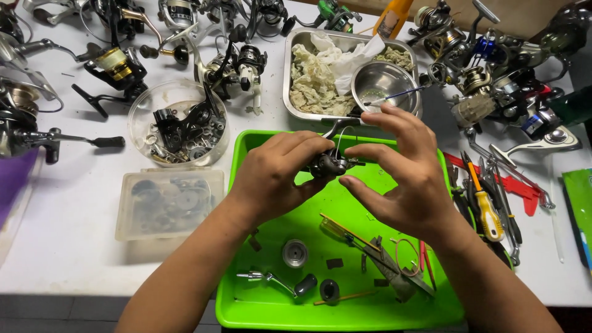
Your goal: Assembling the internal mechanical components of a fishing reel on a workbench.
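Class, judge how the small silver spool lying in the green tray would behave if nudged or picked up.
The silver spool looks round, so on its side it might roll; standing on end, it probably stays put. Metal-looking, so likely stiff and heavy for its size. The green tray has a raised rim that should stop it.

- Place: a fishing-reel repair bench, workshop type, on a white table (74,234).
- At 10 to 11 o'clock from me: rows of spinning reels (117,65), handles and bail wires sticking out.
- At 1 to 2 o'clock: a second heap of reels (493,74), several part-stripped.
- At 12 o'clock: steel tray (288,92) with stained rags (314,80) and a small steel bowl (383,83).
- At 9 o'clock: round clear tub (179,123) and flat lidded box (168,203), both full of small reel parts.
- At 3 o'clock: screwdrivers and pliers (490,209) laid loose.
- Under my hands: green work tray (246,308) with a crank handle (277,282), a spool (295,253) and other loose pieces.
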